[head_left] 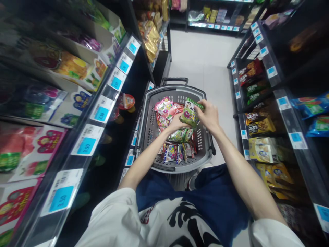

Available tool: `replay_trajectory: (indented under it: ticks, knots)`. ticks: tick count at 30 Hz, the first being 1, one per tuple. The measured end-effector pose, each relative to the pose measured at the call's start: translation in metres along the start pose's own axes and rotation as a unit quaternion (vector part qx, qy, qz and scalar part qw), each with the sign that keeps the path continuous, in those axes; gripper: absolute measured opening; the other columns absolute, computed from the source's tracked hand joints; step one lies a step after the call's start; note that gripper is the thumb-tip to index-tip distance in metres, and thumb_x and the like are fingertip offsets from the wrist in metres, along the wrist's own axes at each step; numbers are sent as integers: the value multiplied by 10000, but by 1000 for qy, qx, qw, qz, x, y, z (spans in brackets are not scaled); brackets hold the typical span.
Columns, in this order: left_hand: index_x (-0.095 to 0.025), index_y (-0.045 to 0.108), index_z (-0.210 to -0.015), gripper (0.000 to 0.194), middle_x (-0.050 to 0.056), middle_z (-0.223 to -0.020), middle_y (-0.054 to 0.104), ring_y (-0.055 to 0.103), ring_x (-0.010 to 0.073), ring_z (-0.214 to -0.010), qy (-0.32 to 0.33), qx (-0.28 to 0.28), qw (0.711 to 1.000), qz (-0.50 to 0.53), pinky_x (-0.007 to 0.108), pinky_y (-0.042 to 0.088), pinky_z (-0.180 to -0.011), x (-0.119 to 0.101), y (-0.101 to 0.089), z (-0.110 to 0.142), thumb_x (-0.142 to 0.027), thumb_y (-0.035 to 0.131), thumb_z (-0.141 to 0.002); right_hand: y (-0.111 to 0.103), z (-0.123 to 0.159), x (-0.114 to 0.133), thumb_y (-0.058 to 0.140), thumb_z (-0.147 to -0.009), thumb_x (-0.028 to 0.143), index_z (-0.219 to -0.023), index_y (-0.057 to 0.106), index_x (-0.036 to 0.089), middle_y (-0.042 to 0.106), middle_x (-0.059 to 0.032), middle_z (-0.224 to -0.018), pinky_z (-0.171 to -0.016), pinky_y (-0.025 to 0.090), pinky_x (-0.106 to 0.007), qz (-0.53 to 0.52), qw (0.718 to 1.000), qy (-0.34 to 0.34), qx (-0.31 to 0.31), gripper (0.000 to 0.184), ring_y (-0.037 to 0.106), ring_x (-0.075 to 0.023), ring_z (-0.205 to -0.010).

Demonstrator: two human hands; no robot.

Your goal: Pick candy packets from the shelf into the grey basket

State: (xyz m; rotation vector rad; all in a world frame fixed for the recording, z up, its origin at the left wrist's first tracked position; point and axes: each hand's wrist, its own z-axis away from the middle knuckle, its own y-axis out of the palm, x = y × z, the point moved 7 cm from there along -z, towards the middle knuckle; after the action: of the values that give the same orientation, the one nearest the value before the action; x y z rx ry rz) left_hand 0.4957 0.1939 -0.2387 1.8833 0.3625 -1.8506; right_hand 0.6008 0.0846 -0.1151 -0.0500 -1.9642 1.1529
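Note:
A green snack bag (189,112) is held above a grey shopping basket (173,168). My right hand (208,116) pinches its upper right edge, while my left hand (178,125) grips the lower left side, with some fingers hidden behind the bag. Inside the basket, a pink snack bag (166,107) lies at the back left. Another green bag (181,135) rests just below my left hand. Several small blue-and-white packets (170,153) stand along the basket's near side.
On the left, a shelf of boxed snack bags (74,67) carries price tags (84,145) along its edge. Packets in yellow (262,126) and other colours fill the right shelves. Pale floor (205,58) runs between them to a far shelf (213,25).

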Motion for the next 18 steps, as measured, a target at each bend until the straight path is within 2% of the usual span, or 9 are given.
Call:
replay_trajectory:
  ticks: [5, 9, 14, 18]
  knots:
    - [-133, 695, -1116, 747, 71, -1058, 760, 705, 204, -950, 7, -42, 994, 105, 370, 531, -966, 2, -8, -5, -241, 986, -436, -4, -12, -21, 693, -870, 407, -1006, 717, 179, 744, -88, -1058, -939, 543, -429, -133, 988, 28, -74, 267, 688, -254, -1017]
    - [-159, 671, -1063, 764, 71, -1016, 766, 721, 211, -972, -15, -78, 980, 181, 350, 542, -951, 4, -17, -7, -390, 1015, -421, 1, -18, -37, 706, -834, 520, -998, 691, 160, 740, -92, -1027, -880, 574, -415, -255, 962, 57, -77, 397, 691, -237, -961]
    - [-156, 656, -1045, 837, 71, -969, 771, 738, 226, -950, -20, -56, 984, 171, 341, 558, -906, -2, -15, -6, -497, 1022, -374, 1, -19, -41, 752, -777, 516, -1002, 698, 154, 739, -93, -1025, -860, 580, -403, -293, 950, 78, -77, 430, 682, -223, -938]
    - [-160, 664, -1114, 888, 99, -1031, 781, 744, 252, -994, -21, -7, 986, 166, 342, 570, -886, -6, -4, -5, -523, 1014, -383, -1, -20, -40, 759, -799, 474, -1031, 683, 154, 728, -113, -1083, -863, 585, -388, -294, 949, 98, -65, 403, 683, -230, -991]
